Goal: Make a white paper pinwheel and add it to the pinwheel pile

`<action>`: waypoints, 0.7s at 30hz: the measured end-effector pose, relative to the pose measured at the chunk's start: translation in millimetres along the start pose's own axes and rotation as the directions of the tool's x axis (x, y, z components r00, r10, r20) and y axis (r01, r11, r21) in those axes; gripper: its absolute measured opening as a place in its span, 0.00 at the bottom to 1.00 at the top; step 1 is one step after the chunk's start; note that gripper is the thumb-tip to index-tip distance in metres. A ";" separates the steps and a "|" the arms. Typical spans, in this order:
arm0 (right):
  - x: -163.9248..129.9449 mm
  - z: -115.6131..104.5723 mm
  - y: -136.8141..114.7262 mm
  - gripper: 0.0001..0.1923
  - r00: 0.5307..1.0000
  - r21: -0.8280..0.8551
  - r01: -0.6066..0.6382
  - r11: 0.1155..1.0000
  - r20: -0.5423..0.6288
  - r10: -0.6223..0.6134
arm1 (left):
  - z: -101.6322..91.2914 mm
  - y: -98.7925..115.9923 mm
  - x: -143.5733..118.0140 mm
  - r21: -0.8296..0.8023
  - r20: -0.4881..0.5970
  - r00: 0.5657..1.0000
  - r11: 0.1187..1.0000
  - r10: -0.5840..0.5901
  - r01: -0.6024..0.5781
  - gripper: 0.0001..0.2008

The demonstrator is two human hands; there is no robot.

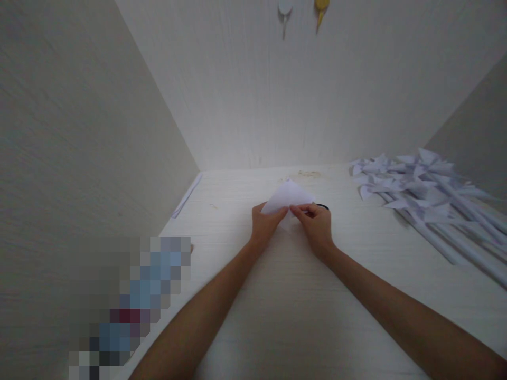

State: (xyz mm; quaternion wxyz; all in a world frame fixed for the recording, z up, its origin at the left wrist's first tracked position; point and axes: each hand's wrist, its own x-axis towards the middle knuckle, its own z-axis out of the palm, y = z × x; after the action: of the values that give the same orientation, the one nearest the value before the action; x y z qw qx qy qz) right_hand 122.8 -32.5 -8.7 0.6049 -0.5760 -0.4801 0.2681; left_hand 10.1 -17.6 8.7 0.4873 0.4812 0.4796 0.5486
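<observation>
The pale worktop [285, 295] runs between two side panels to a back wall. At three o'clock on it lies a heap of finished paper pinwheels [420, 198] on rolled paper sticks, well apart from the hands. At nine o'clock a thin paper strip [187, 195] lies against the left panel.

At the centre, a folded white paper sheet [287, 196] rests on the worktop, its point toward twelve o'clock. The left hand [264, 224] and the right hand [317, 224] both pinch its near edge, fingers closed on the paper and nearly meeting.

A small dark object [322, 206] shows just beyond the right hand; I cannot tell what it is.

The likely risks: uneven pressure could skew the crease, and a hard tug from either hand could tear the thin sheet.
</observation>
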 end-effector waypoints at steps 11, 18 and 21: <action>-2.4 9.7 5.7 0.25 0.978 0.535 -0.205 0.819 0.089 0.187 | 3.7 -6.9 2.6 -0.164 -0.083 0.995 0.985 -0.061 0.046 0.11; -1.5 11.6 10.4 0.29 0.959 0.511 -0.268 0.817 0.060 0.276 | 5.4 -5.0 -0.9 -0.070 -0.079 0.997 0.997 -0.023 0.017 0.11; 0.4 10.6 9.7 0.29 0.956 0.504 -0.277 0.818 0.063 0.285 | 5.1 -4.9 -0.1 -0.062 -0.085 0.996 0.998 -0.030 0.025 0.11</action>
State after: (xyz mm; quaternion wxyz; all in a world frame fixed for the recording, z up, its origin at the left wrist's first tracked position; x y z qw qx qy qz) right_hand 115.8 -25.6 -19.2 0.6924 -0.4626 -0.2976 0.4670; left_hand 15.5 -17.0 4.3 0.4883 0.4353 0.4898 0.5763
